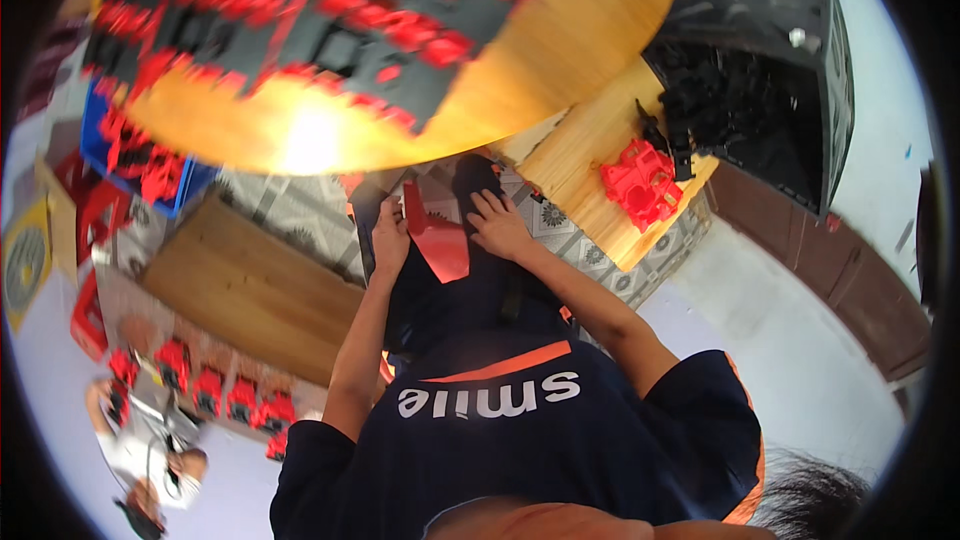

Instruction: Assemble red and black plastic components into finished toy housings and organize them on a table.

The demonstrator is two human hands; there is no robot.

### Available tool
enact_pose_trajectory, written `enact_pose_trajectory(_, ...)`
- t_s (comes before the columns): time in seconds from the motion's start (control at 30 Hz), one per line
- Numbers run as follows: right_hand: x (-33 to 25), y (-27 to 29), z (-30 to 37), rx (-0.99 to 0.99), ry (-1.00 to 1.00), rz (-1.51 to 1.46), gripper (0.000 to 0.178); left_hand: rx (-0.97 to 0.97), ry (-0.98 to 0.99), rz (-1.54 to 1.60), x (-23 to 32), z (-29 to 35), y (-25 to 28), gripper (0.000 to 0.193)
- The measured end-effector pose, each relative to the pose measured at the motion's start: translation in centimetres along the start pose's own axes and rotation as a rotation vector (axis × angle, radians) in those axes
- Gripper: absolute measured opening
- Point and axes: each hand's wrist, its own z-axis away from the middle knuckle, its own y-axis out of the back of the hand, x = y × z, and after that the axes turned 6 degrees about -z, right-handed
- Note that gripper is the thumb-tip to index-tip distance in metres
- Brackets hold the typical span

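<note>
Both of my hands are down at my lap. My left hand (390,232) rests at the left thigh with its fingers pointing up, and nothing shows in it. Over the dark cloth of the other thigh, my right hand (499,226) lies with its fingers spread, empty. Between the hands is a red panel (442,248) against the dark clothing; I cannot tell whether it is a loose piece or part of the garment. Ahead, a round wooden table (570,50) bears dark grey plastic parts (420,70) and red plastic parts (405,30), blurred.
A black crate (830,90) of black parts stands at the right. Beside it, red plastic parts (640,185) lie on a wooden board (580,155). To the left are a blue bin (180,190) with red parts and a wooden bench (250,285). Another person (150,455) works at lower left.
</note>
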Motion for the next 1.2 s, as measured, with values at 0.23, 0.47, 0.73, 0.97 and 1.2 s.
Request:
enact_pose_trajectory(0.23, 1.8, -4.4, -7.8, 0.120, 0.081, -0.288, 0.037, -0.108, -0.314, -0.709, -2.3, -11.3, -4.8, 0.070)
enact_pose_trajectory(0.47, 1.1, -6.9, -13.4, 0.137, 0.140, -0.298, 0.040, -0.016, -0.372, -0.681, -10.2, -19.2, -5.5, 0.064)
enact_pose_trajectory(0.73, 3.3, -5.7, -11.4, 0.479, 0.174, -0.303, 0.045, 0.217, -0.586, -0.697, -3.9, -19.1, -7.9, 0.062)
enact_pose_trajectory(0.97, 4.2, -8.6, -8.8, 0.789, 0.057, -0.153, 0.045, 0.319, -0.647, -0.538, -5.1, -19.3, -8.3, 0.054)
enact_pose_trajectory(1.2, 5.7, -5.1, -0.8, 1.548, 0.082, 0.152, 0.050, 0.488, -0.754, -0.027, 1.2, -15.8, -8.6, 0.057)
